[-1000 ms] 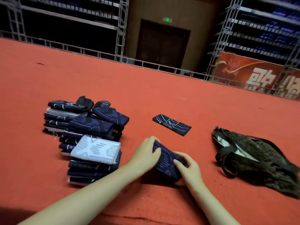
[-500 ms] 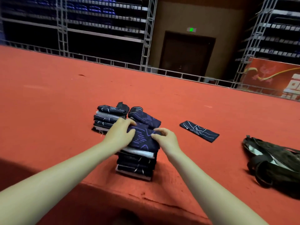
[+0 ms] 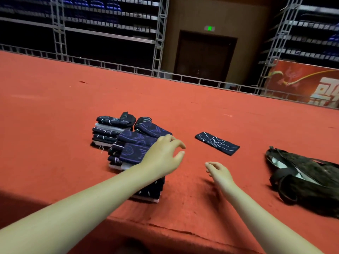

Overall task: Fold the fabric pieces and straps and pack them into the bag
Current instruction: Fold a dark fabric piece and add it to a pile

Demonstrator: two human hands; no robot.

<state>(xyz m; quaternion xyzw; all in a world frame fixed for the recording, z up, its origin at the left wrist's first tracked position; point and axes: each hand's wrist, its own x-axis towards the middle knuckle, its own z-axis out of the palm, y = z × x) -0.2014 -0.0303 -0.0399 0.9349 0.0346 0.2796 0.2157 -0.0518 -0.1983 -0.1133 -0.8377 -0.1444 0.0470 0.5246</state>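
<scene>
Several stacks of folded dark navy fabric pieces (image 3: 132, 143) with pale line patterns stand on the red stage floor left of centre. My left hand (image 3: 163, 158) hovers just right of the nearest stack, fingers relaxed and spread, holding nothing, and my forearm hides part of that stack. My right hand (image 3: 218, 173) is further right above bare carpet, fingers loosely curled and empty. One flat folded dark piece (image 3: 217, 143) lies alone beyond both hands. A dark olive bag (image 3: 311, 184) with black straps lies open at the right, pale lining showing.
The red carpeted stage (image 3: 55, 116) drops off at a front edge (image 3: 165, 226) close to me. A metal rail (image 3: 128, 67) runs along its far side, with scaffolding, a dark door and a red banner (image 3: 302, 83) behind.
Both hands carried a folded navy piece from in front of me to the top of the nearest stack, then let go and drew back to the right.
</scene>
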